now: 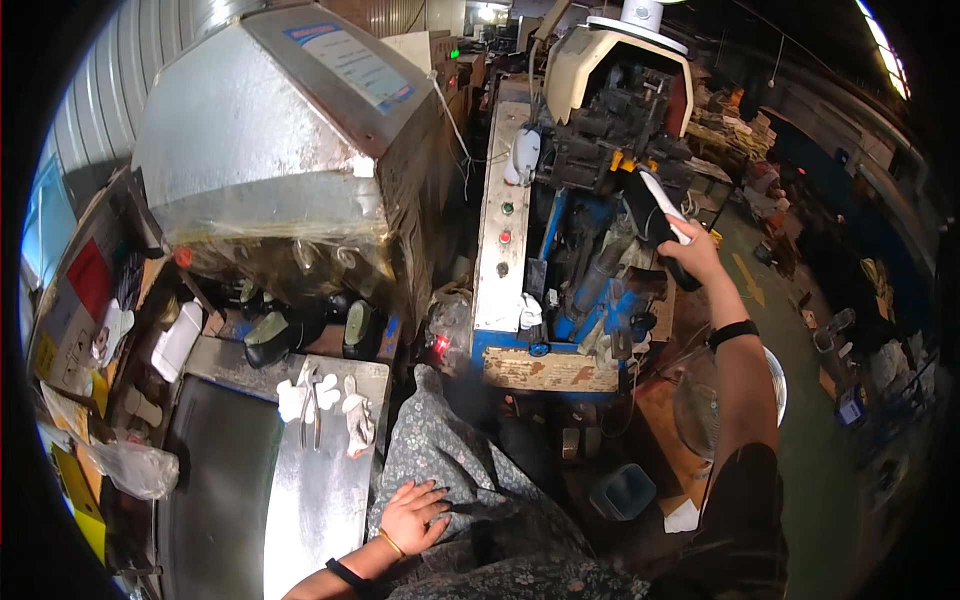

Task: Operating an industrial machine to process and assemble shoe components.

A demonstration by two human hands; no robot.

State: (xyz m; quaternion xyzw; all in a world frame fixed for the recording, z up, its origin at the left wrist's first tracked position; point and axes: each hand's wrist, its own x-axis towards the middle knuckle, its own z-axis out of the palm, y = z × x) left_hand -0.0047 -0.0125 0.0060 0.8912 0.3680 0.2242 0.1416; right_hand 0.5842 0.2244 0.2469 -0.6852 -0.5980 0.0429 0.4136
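Observation:
My right hand [693, 252] is raised toward the blue and cream machine [600, 130], gripping a black shoe with a white sole [655, 215] that it holds up against the machine's dark working head. A black band sits on that wrist. My left hand [412, 515] rests flat, fingers spread, on my lap over grey patterned fabric [470, 490], next to the metal bench [320, 500]. It holds nothing.
A large metal hood wrapped in plastic film [290, 130] stands at the left, with dark shoes [285, 335] under it. Pliers and white scraps [320, 400] lie on the bench. A fan [700, 400] and a blue bin [622, 490] sit on the floor.

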